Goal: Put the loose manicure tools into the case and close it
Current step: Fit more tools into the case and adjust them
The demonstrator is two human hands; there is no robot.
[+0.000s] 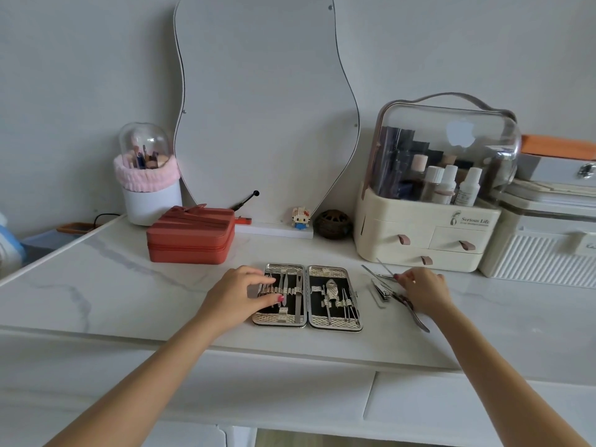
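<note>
The white marble-patterned counter (135,285) is seen from above, and near its front edge the manicure case (307,296) is laid fully open and flat, both halves lined in black with elastic loops in which several steel tools are already held. The left half of the case is steadied by the left hand (240,293), whose fingers are loosely spread and pressed down on its left edge and loops, nothing being pinched. Just right of the case, the loose tools (385,290) are heaped together on the counter, and over them the right hand (422,290) is set; a thin tool appears to be pinched between thumb and forefinger, though the contact is too small to be judged with certainty. The tools are judged to be light, stiff and slippery, with sharp tips, so each is best taken at its mid-shaft or handle and slid under a free loop. The case is judged rigid and hinged at the middle, best closed by one half being folded onto the other.
</note>
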